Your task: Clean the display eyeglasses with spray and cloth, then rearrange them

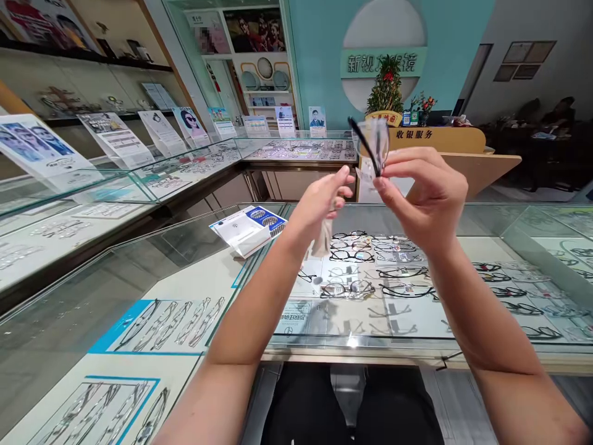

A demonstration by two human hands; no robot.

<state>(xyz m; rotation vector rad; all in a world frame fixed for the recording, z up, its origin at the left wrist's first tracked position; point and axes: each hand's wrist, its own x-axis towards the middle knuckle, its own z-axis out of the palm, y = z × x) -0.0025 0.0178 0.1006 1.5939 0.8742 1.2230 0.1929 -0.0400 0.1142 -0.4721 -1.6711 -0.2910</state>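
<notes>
Bare forearms (250, 303) extend over the glass counter (370, 355). Above it, the right hand (428, 194) pinches eyeglasses (369, 151) by one edge; a light grip off the lenses suits them. The left hand (317, 201) is half-curled, a pale cloth (322, 241) beneath; whether it grips that, I cannot tell.

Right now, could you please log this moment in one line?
right hand: holds glasses, raised | left hand: holds pale cloth-like item | below: glass display case

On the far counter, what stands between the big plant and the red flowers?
Between the plant and flowers stand two small cards with square codes, seen in the head view.
</notes>
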